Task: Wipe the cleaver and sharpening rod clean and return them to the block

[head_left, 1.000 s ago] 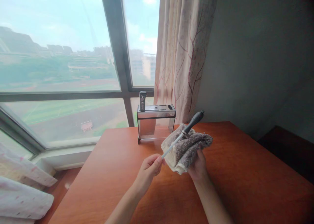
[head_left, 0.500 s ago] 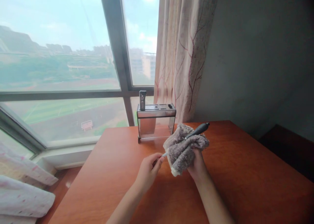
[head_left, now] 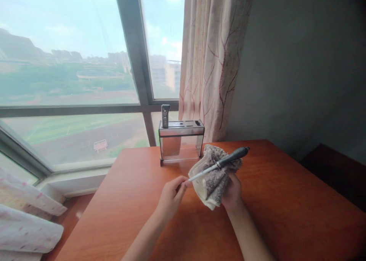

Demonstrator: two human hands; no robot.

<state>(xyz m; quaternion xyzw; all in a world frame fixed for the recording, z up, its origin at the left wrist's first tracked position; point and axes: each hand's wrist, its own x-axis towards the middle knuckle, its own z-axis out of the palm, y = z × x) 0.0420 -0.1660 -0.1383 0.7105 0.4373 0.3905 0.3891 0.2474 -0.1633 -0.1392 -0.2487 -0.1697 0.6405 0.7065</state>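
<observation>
A sharpening steel (head_left: 228,159) with a black ribbed handle and thin pale rod slants across a fluffy grey-brown cloth (head_left: 211,183) with cream edging. My left hand (head_left: 171,194) pinches the rod's tip end between thumb and fingers. Behind the cloth, my right hand (head_left: 233,190) is closed on it from below; its fingertips are partly hidden. The steel's handle points up and to the right, lying over the cloth and past its edge. Both hands are above the table.
A transparent knife block (head_left: 182,132) with a slotted top stands toward the table's far edge, one dark-handled knife (head_left: 165,116) upright in it. The brown wooden table (head_left: 120,207) meets a window on the left; a patterned curtain (head_left: 213,63) hangs behind.
The cloth has opened away from the rod, so the rod's length now shows on top of it. The steel's handle has shifted slightly right. My left hand keeps its pinch.
</observation>
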